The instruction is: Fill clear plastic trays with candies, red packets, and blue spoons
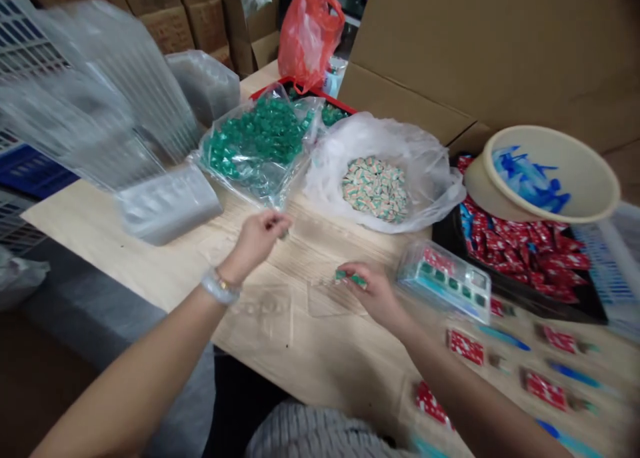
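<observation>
My left hand [257, 239] is closed in a pinch above the wooden table, in front of the bag of green pieces [255, 138]. A small dark bit shows at its fingertips, too blurred to name. My right hand [373, 291] pinches small green pieces [353, 279] over the far edge of a clear plastic tray [330, 301]. Another clear tray [265, 305] lies left of that one, below my left hand. To the right of my right hand sits a stack of clear trays [445, 281] filled with green squares, a red packet and a blue item.
A white bag [320, 171] holds small patterned pieces [375, 188]. At right, a cream basin [550, 138] with blue items stands over red packets [540, 251]. Stacked clear trays [165, 201] stand at left. Filled trays with red packets [466, 346] cover the near right.
</observation>
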